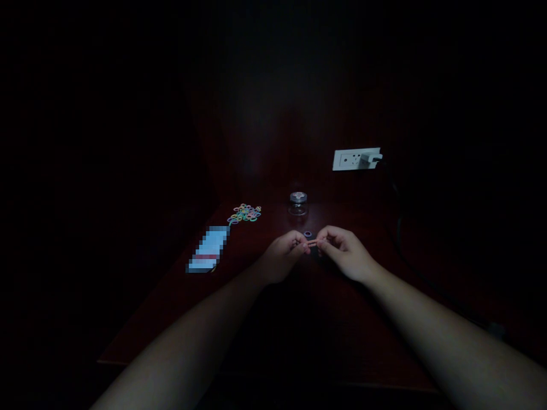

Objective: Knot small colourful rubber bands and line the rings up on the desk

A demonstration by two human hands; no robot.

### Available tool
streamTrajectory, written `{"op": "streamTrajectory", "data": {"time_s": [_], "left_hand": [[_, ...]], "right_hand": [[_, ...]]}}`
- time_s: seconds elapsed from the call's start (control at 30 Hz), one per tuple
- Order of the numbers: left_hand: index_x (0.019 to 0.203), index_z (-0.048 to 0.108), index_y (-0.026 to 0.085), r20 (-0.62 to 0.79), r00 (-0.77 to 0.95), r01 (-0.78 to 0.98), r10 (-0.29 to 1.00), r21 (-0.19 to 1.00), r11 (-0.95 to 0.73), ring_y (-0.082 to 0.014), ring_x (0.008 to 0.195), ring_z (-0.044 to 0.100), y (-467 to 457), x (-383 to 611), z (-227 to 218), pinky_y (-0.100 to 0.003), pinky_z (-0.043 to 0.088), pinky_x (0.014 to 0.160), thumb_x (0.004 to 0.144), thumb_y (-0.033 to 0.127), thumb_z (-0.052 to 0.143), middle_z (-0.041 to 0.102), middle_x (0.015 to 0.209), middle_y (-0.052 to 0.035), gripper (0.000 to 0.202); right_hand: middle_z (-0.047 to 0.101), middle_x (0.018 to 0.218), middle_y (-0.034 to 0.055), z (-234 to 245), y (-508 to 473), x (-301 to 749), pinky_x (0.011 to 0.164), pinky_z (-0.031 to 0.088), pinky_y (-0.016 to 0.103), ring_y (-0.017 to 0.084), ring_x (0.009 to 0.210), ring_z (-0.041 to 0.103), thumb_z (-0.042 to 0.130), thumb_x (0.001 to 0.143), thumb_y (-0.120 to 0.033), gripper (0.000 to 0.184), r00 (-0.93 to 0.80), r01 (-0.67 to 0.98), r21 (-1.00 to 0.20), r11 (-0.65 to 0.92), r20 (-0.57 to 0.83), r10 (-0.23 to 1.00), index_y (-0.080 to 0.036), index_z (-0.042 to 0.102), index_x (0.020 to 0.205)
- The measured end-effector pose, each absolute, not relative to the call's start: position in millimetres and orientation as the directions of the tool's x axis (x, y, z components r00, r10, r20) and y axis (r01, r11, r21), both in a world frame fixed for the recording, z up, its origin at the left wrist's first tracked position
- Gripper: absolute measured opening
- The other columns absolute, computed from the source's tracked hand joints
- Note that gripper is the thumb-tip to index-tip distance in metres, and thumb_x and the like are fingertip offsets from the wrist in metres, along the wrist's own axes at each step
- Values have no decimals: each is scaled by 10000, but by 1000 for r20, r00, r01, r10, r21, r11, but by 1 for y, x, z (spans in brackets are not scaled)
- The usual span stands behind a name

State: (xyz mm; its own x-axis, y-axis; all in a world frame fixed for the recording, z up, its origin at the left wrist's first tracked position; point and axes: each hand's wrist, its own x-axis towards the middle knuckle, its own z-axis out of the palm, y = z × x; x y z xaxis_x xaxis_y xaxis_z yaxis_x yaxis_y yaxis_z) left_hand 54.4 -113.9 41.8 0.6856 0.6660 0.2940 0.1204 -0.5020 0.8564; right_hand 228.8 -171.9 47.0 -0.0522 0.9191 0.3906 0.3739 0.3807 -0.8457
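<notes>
"What did you have?"

"A small pink band (pixel 312 243). It was over the table (pixel 342 319), right between my two hands."

"How did you hold it?"

"My left hand (pixel 282 256) pinched one end with closed fingertips. My right hand (pixel 344 253) pinched the other end the same way. The band was pulled into a short line between them."

"What was close by?"

"A little purple ring (pixel 307 234) sat just behind the band. I could not tell if it touched my fingers. Farther back stood a small glass jar (pixel 298 203). Left of the jar lay a pile (pixel 244 214) of bands in many colors. Nearer me on the left lay a flat pale box (pixel 208 250), too blurry to read."

"And on the wall?"

"A white socket (pixel 350 160) with a plug (pixel 371 158) in it. A dark cord (pixel 399 228) hung down on the right. The room was very dark."
</notes>
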Motion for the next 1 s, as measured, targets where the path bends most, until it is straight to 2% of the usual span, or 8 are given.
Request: {"op": "streamTrajectory", "data": {"time_s": [0.3, 0.63, 0.87, 1.0], "left_hand": [[955, 557, 144, 301, 676, -52, 673, 930, -363, -121, 779, 554, -112, 57, 35, -239, 420, 702, 832, 335, 523, 622, 884, -38, 229], [857, 563, 151, 293, 624, -34, 724, 936, -350, -96, 651, 541, -113, 58, 38, -204, 395, 574, 783, 350, 592, 608, 762, -10, 214], [827, 535, 143, 276, 627, -47, 729, 947, -318, -106, 686, 569, -113, 59, 39, -228, 424, 630, 759, 336, 621, 625, 769, -27, 222], [823, 524, 147, 289, 631, -64, 720, 944, -323, -87, 645, 545, -114, 58, 38, -208, 397, 600, 771, 305, 609, 614, 741, -10, 187]], "right_hand": [[552, 604, 2, 47, -173, 224, 545, 372, 245, 117, 557, 484, 546, 828, -360, 222, -51, 350, -858, 375, 383, 922, -159, 548, 735], [525, 613, -6, 44, -172, 226, 514, 345, 238, 112, 546, 447, 569, 803, -391, 233, -63, 346, -863, 369, 371, 927, -168, 548, 738], [524, 629, -3, 43, -172, 225, 519, 342, 240, 110, 558, 445, 590, 788, -354, 194, -61, 333, -863, 379, 381, 922, -166, 556, 755], [541, 631, 4, 44, -172, 225, 530, 355, 245, 116, 567, 457, 576, 799, -356, 198, -62, 360, -854, 376, 381, 923, -167, 555, 744]]}}
